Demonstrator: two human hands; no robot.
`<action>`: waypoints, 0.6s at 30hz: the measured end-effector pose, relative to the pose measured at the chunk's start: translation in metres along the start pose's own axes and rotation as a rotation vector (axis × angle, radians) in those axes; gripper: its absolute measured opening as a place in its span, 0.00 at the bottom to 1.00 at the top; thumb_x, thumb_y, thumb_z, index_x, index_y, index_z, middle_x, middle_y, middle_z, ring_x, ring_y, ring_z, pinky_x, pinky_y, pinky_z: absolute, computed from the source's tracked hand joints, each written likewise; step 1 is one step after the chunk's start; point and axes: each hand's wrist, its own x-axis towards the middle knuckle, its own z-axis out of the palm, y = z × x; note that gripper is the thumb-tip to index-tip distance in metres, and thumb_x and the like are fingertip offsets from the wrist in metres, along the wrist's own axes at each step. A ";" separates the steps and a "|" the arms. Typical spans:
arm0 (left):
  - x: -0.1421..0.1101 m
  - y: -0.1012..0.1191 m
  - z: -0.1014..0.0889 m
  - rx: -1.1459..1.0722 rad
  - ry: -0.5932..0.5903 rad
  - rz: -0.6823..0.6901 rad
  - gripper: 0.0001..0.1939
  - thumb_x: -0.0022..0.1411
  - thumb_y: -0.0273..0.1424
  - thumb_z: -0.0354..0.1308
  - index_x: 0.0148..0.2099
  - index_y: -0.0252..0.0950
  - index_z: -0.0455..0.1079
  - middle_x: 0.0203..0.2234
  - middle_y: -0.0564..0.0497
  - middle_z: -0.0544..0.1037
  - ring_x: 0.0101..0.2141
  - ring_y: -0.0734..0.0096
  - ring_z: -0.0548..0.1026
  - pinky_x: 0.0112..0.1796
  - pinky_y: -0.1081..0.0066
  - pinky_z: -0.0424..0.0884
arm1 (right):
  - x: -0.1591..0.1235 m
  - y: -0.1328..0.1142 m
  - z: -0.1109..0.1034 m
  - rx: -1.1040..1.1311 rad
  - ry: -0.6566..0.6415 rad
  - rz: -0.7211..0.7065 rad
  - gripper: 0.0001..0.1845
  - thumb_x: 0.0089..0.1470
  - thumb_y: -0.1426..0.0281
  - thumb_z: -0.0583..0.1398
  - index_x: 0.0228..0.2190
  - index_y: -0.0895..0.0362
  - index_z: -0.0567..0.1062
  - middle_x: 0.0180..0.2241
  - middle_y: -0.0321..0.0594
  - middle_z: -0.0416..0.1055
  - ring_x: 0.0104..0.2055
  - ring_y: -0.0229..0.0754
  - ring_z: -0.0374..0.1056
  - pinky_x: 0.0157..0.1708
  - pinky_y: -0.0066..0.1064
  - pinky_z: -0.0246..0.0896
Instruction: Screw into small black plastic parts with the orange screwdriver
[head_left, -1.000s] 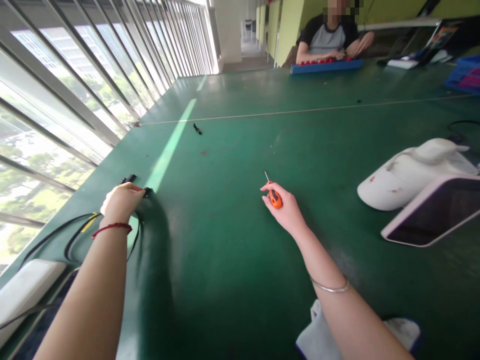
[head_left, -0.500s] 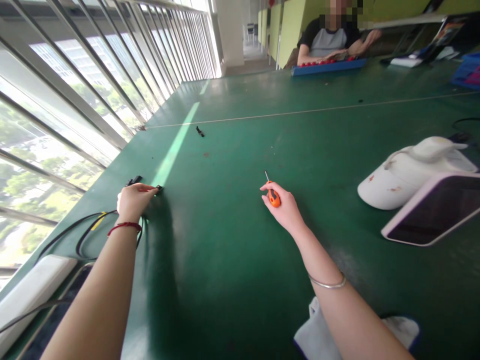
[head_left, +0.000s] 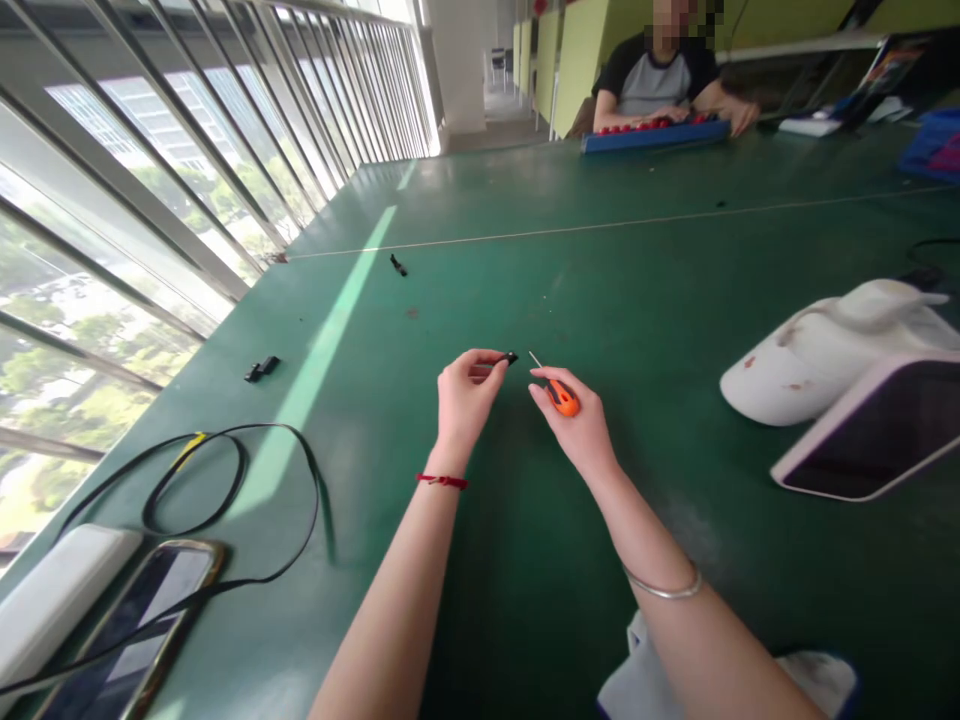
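My left hand (head_left: 469, 385) pinches a small black piece (head_left: 511, 358) between thumb and fingers, near the middle of the green table (head_left: 420, 320). What kind of part it is, I cannot make out. Just to its right, my right hand (head_left: 574, 410) is closed on a small screwdriver with an orange and black handle (head_left: 564, 398). The screwdriver's thin metal shaft points up and left, its tip close to the black piece but apart from it. Another pair of small black pieces (head_left: 262, 369) lies on the left of the table, and one more black piece (head_left: 398, 265) lies farther back.
A black cable (head_left: 311, 470) loops across a phone (head_left: 142, 620) and a white box (head_left: 60, 600) at the left. On the right stand a white jug (head_left: 810, 350) and a screen device (head_left: 877, 430). A cloth (head_left: 645, 670) lies under my right forearm. Opposite sits a person behind a blue tray (head_left: 652, 137).
My left hand has moved right from the table's left side, bringing the small black piece beside the screwdriver. My right hand has shifted slightly. The other person's raised hand has lowered.
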 end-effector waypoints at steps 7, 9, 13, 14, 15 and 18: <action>-0.019 -0.012 0.008 0.090 0.008 0.211 0.08 0.62 0.30 0.55 0.41 0.37 0.74 0.37 0.49 0.78 0.33 0.72 0.76 0.37 0.71 0.74 | -0.007 -0.011 0.003 0.250 0.238 0.139 0.13 0.53 0.61 0.58 0.34 0.57 0.74 0.23 0.36 0.69 0.21 0.34 0.63 0.20 0.26 0.58; -0.018 -0.016 0.004 0.148 -0.011 0.205 0.08 0.62 0.30 0.55 0.43 0.38 0.74 0.38 0.49 0.78 0.32 0.72 0.76 0.37 0.71 0.74 | -0.009 -0.013 0.005 0.285 0.311 0.154 0.10 0.53 0.63 0.58 0.34 0.57 0.71 0.20 0.31 0.65 0.18 0.32 0.60 0.18 0.24 0.56; -0.014 -0.018 0.003 0.241 -0.029 0.187 0.09 0.61 0.26 0.54 0.42 0.39 0.73 0.37 0.50 0.78 0.32 0.71 0.76 0.36 0.70 0.74 | -0.014 -0.010 0.008 0.299 0.421 0.121 0.08 0.53 0.65 0.59 0.29 0.55 0.67 0.24 0.33 0.65 0.21 0.32 0.62 0.20 0.25 0.58; -0.013 -0.018 0.003 0.255 -0.026 0.188 0.09 0.60 0.25 0.54 0.41 0.39 0.73 0.37 0.51 0.78 0.34 0.70 0.76 0.36 0.70 0.74 | -0.015 -0.008 0.008 0.293 0.443 0.114 0.07 0.53 0.65 0.59 0.29 0.55 0.67 0.24 0.33 0.65 0.22 0.33 0.62 0.21 0.25 0.59; -0.013 -0.018 0.003 0.265 -0.024 0.189 0.09 0.59 0.24 0.54 0.40 0.39 0.73 0.37 0.51 0.78 0.35 0.69 0.76 0.37 0.70 0.73 | -0.015 -0.006 0.008 0.285 0.460 0.106 0.07 0.53 0.65 0.59 0.28 0.55 0.67 0.25 0.33 0.65 0.22 0.33 0.63 0.22 0.26 0.59; -0.013 -0.017 0.003 0.279 -0.031 0.179 0.09 0.58 0.22 0.54 0.38 0.39 0.72 0.37 0.51 0.77 0.37 0.68 0.75 0.39 0.69 0.73 | -0.016 -0.002 0.008 0.267 0.474 0.090 0.08 0.54 0.65 0.58 0.27 0.55 0.67 0.24 0.33 0.63 0.23 0.33 0.62 0.22 0.27 0.59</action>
